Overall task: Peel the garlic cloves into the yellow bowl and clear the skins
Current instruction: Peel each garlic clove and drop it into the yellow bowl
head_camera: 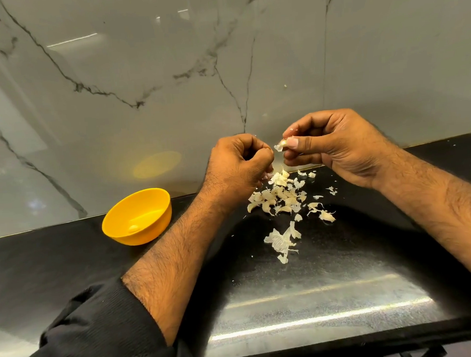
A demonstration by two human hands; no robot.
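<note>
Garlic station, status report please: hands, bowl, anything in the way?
Right hand pinches a garlic clove; left hand curled beside it. Yellow bowl holds one clove. Skins piled beneath hands.

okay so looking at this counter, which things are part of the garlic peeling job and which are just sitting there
Part of the job:
- clove, pinched in the right hand
- left hand, fingers curled; what it holds is hidden
- pile of cloves and skins
- large loose skin
- yellow bowl, one peeled clove inside

Just there:
- black counter
- marble wall

One yellow bowl [137, 216], one peeled clove [133, 228] inside, two hands.
</note>
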